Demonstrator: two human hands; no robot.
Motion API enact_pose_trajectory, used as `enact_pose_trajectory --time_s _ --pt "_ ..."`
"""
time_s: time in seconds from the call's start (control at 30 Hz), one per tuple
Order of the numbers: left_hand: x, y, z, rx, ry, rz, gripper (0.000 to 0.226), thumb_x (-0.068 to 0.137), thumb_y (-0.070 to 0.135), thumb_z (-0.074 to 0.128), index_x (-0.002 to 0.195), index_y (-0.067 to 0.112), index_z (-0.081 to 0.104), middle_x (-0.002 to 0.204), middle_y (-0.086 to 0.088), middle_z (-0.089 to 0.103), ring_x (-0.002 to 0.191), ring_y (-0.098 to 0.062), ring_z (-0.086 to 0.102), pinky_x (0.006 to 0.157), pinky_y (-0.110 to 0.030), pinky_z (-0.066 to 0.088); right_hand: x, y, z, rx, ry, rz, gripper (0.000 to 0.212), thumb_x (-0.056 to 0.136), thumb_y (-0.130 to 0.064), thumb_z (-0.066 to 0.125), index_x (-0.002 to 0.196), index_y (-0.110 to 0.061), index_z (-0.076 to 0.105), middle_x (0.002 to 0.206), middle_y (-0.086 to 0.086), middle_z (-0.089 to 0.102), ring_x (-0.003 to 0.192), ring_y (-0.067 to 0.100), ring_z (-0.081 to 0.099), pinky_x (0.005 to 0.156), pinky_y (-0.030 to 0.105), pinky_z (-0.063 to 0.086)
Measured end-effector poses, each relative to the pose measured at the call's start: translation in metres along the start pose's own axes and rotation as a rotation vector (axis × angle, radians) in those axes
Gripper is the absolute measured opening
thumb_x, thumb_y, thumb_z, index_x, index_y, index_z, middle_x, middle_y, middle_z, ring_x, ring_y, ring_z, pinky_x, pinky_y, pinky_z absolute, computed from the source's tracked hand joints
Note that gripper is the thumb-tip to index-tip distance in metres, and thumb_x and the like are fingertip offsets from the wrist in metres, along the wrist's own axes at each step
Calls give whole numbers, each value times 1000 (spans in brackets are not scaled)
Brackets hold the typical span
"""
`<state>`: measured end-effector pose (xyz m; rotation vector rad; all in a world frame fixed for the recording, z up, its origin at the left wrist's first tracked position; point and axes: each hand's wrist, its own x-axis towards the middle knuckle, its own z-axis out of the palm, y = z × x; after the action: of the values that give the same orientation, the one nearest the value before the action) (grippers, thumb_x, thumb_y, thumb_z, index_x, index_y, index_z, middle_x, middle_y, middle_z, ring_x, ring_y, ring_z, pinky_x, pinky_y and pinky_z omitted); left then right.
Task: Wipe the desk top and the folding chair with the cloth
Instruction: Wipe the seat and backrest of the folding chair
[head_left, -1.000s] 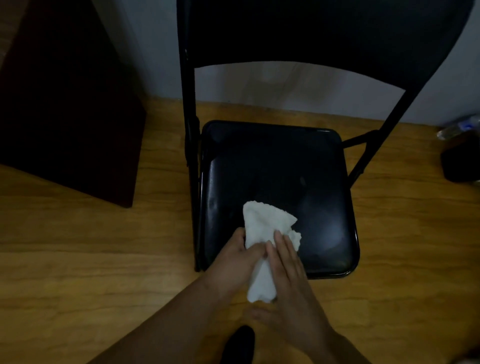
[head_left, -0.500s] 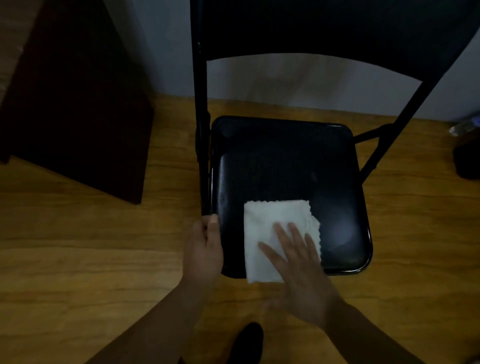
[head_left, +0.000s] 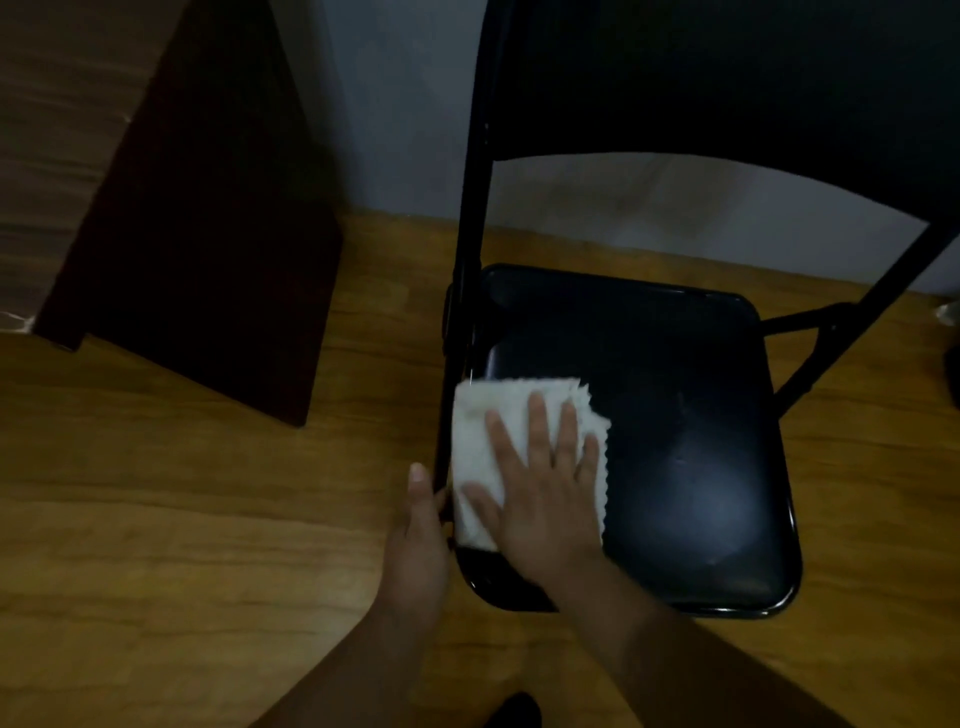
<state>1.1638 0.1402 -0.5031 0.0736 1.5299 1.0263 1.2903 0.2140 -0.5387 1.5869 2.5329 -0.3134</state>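
Observation:
A black folding chair (head_left: 675, 415) stands on the wood floor, its seat facing me and its backrest across the top of the view. A white cloth (head_left: 472, 431), folded flat, lies on the seat's front left part. My right hand (head_left: 545, 483) presses on the cloth with fingers spread and straight. My left hand (head_left: 415, 540) holds the seat's left edge beside the cloth, and the frame hides its fingertips. A strip of the wood-grain desk top (head_left: 52, 130) shows at the far left.
The desk's dark side panel (head_left: 208, 234) reaches the floor left of the chair. A pale wall (head_left: 405, 130) runs behind both. A dark object (head_left: 953, 374) sits at the right edge. My shoe tip (head_left: 514, 712) shows at the bottom.
The cloth went from bunched in both hands to spread flat on the seat. My right hand slid it left across the seat. My left hand let go and took the seat's left edge.

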Motion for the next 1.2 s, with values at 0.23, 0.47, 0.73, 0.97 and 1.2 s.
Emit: enact_pose_trajectory --time_s 0.23,0.47,0.73,0.97,1.2 --pt "4 -7 -4 33 -32 43 45 69 91 32 82 67 68 95 32 74 97 8 69 83 -22 49 159 6 -40 26 -25 192 79 90 -73 17 157 -39 -8 167 13 -17 149 45 -23 116 70 -5" --pt "-1 -1 -5 -10 -25 13 85 74 87 29 140 39 52 113 18 70 104 1 64 84 -26 49 157 11 -46 25 -12 165 79 92 -73 14 159 -35 -3 168 16 -10 150 45 -16 117 68 -4" --pt "4 18 13 116 52 12 59 93 73 28 89 43 79 86 13 80 80 -4 76 60 -21 58 -43 -24 15 43 36 90 83 93 -72 33 161 -29 12 168 20 0 151 49 -4 116 70 10" --pt "4 -21 40 1138 -97 598 74 94 75 5 159 39 4 169 10 -16 155 -9 -19 125 -38 -4 -101 21 14 7 -36 167 82 95 -73 34 161 -30 11 168 17 -1 153 46 -2 114 68 15" --pt "9 -39 63 1528 -121 681 79 90 76 3 160 40 -5 167 0 -29 150 -18 -36 125 -54 -12 -127 121 6 14 -25 335 79 97 -73 27 161 -29 14 169 16 -3 153 43 -9 117 70 14"
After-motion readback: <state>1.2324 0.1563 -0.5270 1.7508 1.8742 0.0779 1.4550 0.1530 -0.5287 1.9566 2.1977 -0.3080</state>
